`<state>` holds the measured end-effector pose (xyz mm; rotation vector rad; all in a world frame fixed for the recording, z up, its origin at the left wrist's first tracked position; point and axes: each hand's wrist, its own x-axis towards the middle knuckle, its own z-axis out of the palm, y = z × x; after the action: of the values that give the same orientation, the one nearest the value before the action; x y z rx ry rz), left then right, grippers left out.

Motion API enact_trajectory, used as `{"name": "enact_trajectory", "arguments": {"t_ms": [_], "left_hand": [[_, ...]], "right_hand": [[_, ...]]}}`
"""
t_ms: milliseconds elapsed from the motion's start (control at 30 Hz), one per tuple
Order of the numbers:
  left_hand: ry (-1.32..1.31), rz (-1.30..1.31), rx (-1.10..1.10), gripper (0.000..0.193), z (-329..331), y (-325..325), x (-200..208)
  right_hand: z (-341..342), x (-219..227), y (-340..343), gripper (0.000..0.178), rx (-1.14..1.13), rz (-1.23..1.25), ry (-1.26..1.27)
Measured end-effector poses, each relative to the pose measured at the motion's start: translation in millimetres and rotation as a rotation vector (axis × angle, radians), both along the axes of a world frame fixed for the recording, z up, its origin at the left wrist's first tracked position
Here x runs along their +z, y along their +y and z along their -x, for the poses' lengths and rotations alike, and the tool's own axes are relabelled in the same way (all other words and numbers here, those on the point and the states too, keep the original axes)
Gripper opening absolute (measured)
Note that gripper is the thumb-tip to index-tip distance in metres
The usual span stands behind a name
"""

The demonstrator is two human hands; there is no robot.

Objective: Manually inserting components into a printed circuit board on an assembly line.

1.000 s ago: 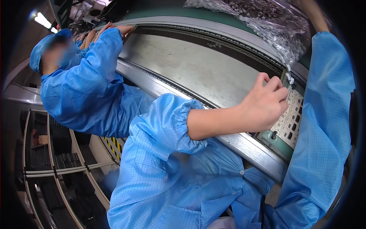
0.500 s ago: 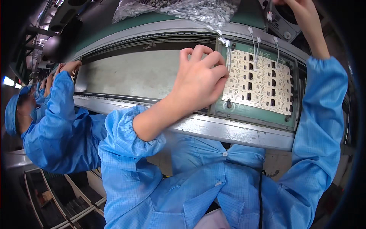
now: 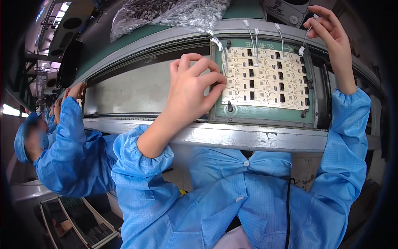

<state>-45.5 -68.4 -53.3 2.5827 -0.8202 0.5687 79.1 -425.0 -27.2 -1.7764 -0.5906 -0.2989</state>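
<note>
A panel of white circuit boards (image 3: 265,85) with rows of black parts lies in a green fixture (image 3: 265,114) on the line in front of me. My left hand (image 3: 191,85) is at the panel's left edge, fingers curled, thumb and fingertips drawn together; what they pinch, if anything, is hidden. My right hand (image 3: 331,33) is raised beyond the fixture's far right corner. From its fingertips hangs a short cable (image 3: 306,39), a white connector on each end. Several similar cables, including a grey cable (image 3: 282,41), stand up from the panel's far side.
A clear plastic bag (image 3: 174,16) full of white-ended cables lies beyond the far metal rail (image 3: 166,38). A bare grey plate (image 3: 132,89) fills the track to the left. A near rail (image 3: 248,136) runs before me. Another person in blue (image 3: 70,153) works at left.
My right hand has come down and nearer from the top edge, bringing the cable into view. The view has shifted, so the fixture appears farther left. My left hand stays by the panel's left edge.
</note>
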Motion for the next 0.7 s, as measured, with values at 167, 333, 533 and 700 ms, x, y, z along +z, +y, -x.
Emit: {"name": "enact_trajectory", "arguments": {"t_ms": [167, 333, 533, 700], "left_hand": [[0.047, 0.024, 0.006, 0.010, -4.4, -2.4, -2.7], [0.039, 0.023, 0.034, 0.010, -3.1, -2.2, -9.2], [0.084, 0.056, 0.018, 0.013, -9.4, -3.9, -9.3], [0.031, 0.024, 0.016, 0.009, -9.8, -6.4, -9.3]], "right_hand": [[-11.8, -13.5, -14.7, 0.039, 0.053, 0.088, -0.013], [-9.2, -19.5, -6.6, 0.036, 0.070, 0.077, 0.037], [-7.6, -18.7, -5.7, 0.034, 0.040, 0.096, 0.092], [-13.3, -17.2, -3.4, 0.035, 0.073, 0.109, 0.110]]}}
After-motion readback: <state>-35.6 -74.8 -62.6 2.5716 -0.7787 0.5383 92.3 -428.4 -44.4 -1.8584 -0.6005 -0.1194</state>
